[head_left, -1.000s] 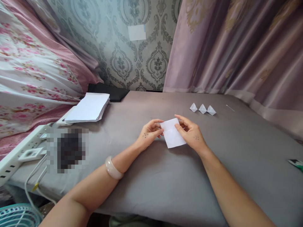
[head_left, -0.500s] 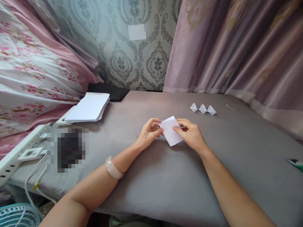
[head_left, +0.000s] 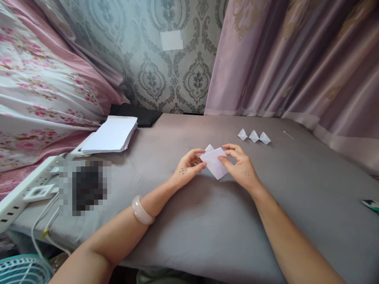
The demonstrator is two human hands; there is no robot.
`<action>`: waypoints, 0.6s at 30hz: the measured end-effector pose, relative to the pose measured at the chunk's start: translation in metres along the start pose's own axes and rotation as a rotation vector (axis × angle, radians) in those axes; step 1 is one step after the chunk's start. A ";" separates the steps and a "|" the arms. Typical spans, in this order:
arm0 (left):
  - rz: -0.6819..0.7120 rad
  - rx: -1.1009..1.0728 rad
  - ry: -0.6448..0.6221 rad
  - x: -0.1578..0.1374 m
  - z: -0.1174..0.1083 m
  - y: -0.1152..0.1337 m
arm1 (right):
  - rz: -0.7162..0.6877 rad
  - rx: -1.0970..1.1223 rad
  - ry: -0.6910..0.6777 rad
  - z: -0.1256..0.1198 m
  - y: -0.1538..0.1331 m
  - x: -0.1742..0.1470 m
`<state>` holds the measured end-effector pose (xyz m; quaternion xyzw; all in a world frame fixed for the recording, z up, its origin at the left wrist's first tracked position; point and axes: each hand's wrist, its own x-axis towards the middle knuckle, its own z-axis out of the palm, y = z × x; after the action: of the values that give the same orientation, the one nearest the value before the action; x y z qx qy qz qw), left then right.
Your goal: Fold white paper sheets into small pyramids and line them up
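A small folded sheet of white paper is held between both hands, over the middle of the grey-covered table. One corner of it points down toward me, and a second layer peeks out behind its upper left edge. My left hand pinches the left corner between thumb and fingers. On the right side, my right hand grips the paper with its thumb across the front face and the fingers behind and above. Three folded white paper shapes stand in a row beyond my right hand.
A stack of white paper lies at the back left, by a black flat item. Along the left edge run a white power strip and cables. A thin white stick lies at the right; a green-and-black object sits at the right edge.
The folded paper has turned between my hands, its layers now spread so a back corner shows at the upper left. The fingers of my right hand have lifted slightly.
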<state>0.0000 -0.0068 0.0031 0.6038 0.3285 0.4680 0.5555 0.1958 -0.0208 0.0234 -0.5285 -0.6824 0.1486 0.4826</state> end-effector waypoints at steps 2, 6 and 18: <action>0.075 0.150 0.077 0.000 -0.001 0.000 | -0.013 -0.007 -0.007 -0.002 -0.004 0.000; 0.285 0.461 0.244 -0.002 -0.002 0.006 | -0.068 -0.105 0.048 -0.006 -0.011 -0.001; -0.136 -0.322 0.259 -0.001 0.002 0.018 | -0.314 -0.310 0.444 -0.016 -0.037 -0.008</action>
<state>-0.0006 -0.0119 0.0210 0.4185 0.3584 0.5495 0.6281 0.1873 -0.0471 0.0538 -0.5034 -0.6480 -0.1528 0.5507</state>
